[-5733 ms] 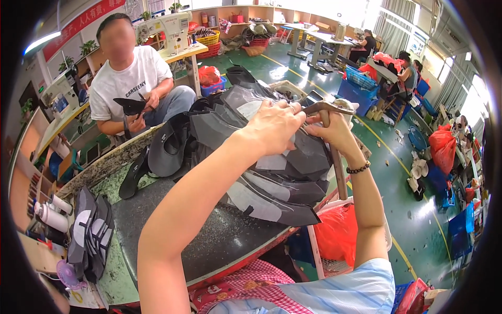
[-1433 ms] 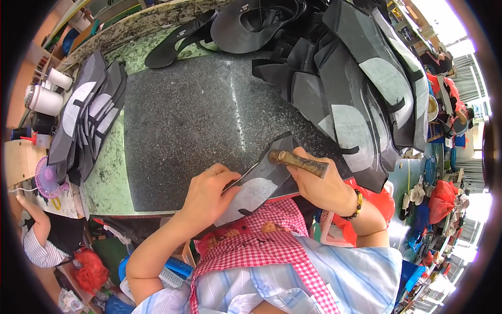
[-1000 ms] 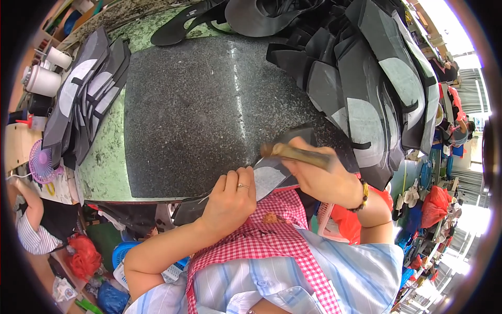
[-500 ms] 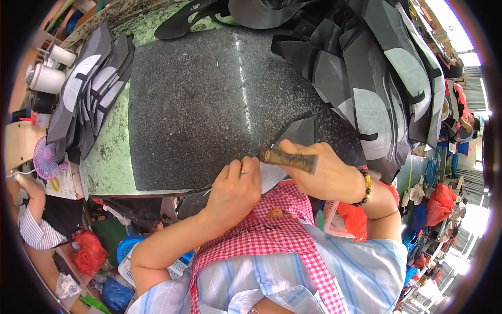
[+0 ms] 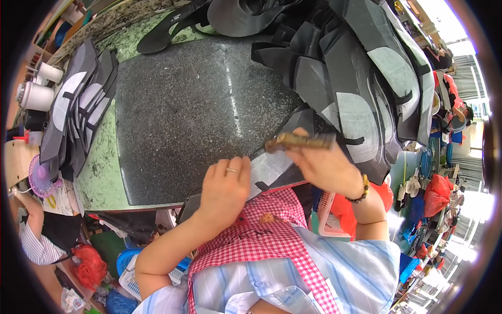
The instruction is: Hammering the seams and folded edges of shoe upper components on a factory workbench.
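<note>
While the left hand [image 5: 225,188] lies over the dark panel [image 5: 269,168] at the bench's [image 5: 98,165] front edge, fingers together and bent, I cannot tell whether it pinches or merely presses. The right hand [image 5: 324,162] is curled firmly around a hammer [image 5: 300,140], its blurred blunt end above the panel's far edge; contact is unclear. Working well here probably means short, level taps, the panel kept flat with the black mat [image 5: 178,115] backing it, and the left fingertips well clear of the hammer.
</note>
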A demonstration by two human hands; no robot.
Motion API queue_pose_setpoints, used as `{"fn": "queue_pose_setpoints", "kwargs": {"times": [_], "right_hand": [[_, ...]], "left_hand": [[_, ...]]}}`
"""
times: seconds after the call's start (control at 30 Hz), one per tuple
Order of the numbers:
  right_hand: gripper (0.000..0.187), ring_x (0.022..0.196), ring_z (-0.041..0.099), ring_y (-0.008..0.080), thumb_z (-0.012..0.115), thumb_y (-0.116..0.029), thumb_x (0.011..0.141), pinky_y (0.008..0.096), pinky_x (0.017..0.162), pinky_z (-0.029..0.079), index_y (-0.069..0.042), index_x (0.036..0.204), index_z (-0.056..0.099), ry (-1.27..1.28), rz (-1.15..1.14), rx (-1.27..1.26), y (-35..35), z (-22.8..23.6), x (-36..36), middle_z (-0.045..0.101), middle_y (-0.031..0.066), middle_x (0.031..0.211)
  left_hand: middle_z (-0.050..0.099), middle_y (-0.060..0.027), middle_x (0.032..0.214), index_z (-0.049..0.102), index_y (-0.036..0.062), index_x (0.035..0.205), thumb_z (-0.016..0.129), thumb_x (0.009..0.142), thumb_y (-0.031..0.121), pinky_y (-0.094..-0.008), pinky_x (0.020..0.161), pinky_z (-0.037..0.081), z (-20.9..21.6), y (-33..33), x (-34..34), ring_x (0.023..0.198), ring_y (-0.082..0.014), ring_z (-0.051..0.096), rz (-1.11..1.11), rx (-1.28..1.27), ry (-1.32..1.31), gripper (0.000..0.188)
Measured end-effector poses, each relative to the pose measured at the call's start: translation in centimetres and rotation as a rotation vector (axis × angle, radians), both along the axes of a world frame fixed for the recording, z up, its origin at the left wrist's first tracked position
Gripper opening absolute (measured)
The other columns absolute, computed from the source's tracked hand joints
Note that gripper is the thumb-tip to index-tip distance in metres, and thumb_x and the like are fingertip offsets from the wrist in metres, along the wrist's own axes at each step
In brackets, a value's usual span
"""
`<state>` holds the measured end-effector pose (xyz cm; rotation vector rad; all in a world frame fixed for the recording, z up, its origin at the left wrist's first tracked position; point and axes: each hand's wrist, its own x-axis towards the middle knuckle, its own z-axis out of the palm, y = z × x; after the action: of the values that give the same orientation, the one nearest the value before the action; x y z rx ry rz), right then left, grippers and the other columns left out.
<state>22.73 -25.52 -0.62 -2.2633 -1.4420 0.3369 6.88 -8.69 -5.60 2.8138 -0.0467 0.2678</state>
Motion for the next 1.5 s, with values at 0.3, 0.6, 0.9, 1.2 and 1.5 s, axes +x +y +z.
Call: {"fn": "queue_pose_setpoints", "kwargs": {"times": [0.3,0.6,0.9,1.2,1.5], "right_hand": [[0.030,0.062,0.063,0.0350,0.059,0.002,0.080,0.0422,0.052,0.052,-0.004,0.110,0.060,0.016,0.013,-0.041,1.0,-0.6,-1.2,0.060,0.0172,0.088],[0.048,0.066,0.062,0.0291,0.059,0.003,0.080,0.0380,0.052,0.050,-0.012,0.125,0.062,-0.001,0.112,-0.054,2.6,-0.5,-2.6,0.056,0.0109,0.088],[0.048,0.070,0.064,0.0328,0.063,-0.004,0.078,0.0408,0.054,0.051,-0.012,0.125,0.057,-0.042,0.382,-0.268,4.3,-0.1,-2.8,0.060,0.0099,0.087],[0.031,0.069,0.066,0.0341,0.059,-0.012,0.085,0.0454,0.056,0.051,-0.003,0.110,0.043,0.105,0.207,-0.057,4.5,1.5,-3.8,0.062,0.0154,0.083],[0.026,0.069,0.065,0.0340,0.054,-0.009,0.089,0.0458,0.058,0.052,-0.008,0.115,0.055,0.065,0.109,-0.147,3.7,1.0,-4.1,0.060,0.0151,0.087]], "left_hand": [[0.061,-0.0114,0.104,0.064,-0.0042,0.112,0.058,0.077,0.011,-0.0367,0.079,0.047,-0.4,1.4,-1.2,0.090,-0.0250,0.059,-0.005,-0.180,-0.007,0.039],[0.065,-0.0048,0.097,0.068,0.0051,0.101,0.062,0.076,0.011,-0.0397,0.084,0.044,-1.1,3.5,-3.1,0.088,-0.0210,0.061,-0.057,-0.210,-0.033,0.027],[0.064,-0.0034,0.095,0.069,0.0100,0.091,0.069,0.077,0.010,-0.0396,0.085,0.045,-0.7,5.7,-4.6,0.084,-0.0225,0.061,-0.177,-0.178,-0.014,0.014],[0.063,-0.0062,0.090,0.065,0.0058,0.085,0.069,0.079,0.008,-0.0389,0.071,0.050,-2.0,3.9,-2.0,0.081,-0.0273,0.061,-0.052,-0.440,-0.102,0.007],[0.063,-0.0011,0.096,0.070,0.0078,0.103,0.062,0.076,0.014,-0.0335,0.075,0.045,-0.2,6.8,-3.7,0.078,-0.0189,0.059,-0.286,0.083,-0.036,0.029]]}}
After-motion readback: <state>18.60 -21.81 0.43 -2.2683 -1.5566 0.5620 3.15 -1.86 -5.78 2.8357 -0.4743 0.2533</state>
